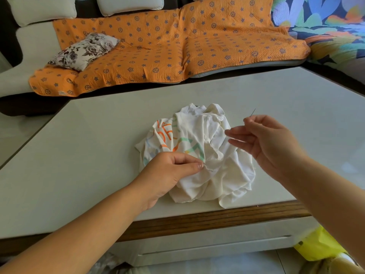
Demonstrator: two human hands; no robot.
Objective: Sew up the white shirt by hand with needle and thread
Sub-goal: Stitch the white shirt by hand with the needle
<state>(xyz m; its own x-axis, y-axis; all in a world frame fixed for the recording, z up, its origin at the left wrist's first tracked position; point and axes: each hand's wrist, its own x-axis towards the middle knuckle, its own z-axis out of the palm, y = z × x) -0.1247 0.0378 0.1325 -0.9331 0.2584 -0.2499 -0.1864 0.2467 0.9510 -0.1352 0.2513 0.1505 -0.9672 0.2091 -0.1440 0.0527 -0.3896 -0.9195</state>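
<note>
A crumpled white shirt [207, 155] with orange and green print lies on the pale table [88, 155], near its front edge. My left hand [167, 173] rests on the shirt's left side and pinches a fold of the cloth between thumb and forefinger. Raised above the shirt's right side, my right hand [266, 141] pinches a thin needle [253, 112] whose tip points up and away. A faint thread [234, 138] runs past my right fingers down toward the cloth; its full path is too fine to follow.
Behind the table stands a sofa with an orange patterned cover [167, 46] and a floral cushion [85, 50]. A leaf-print cover [325, 22] lies at the far right. A yellow bag [316, 246] sits on the floor under my right forearm.
</note>
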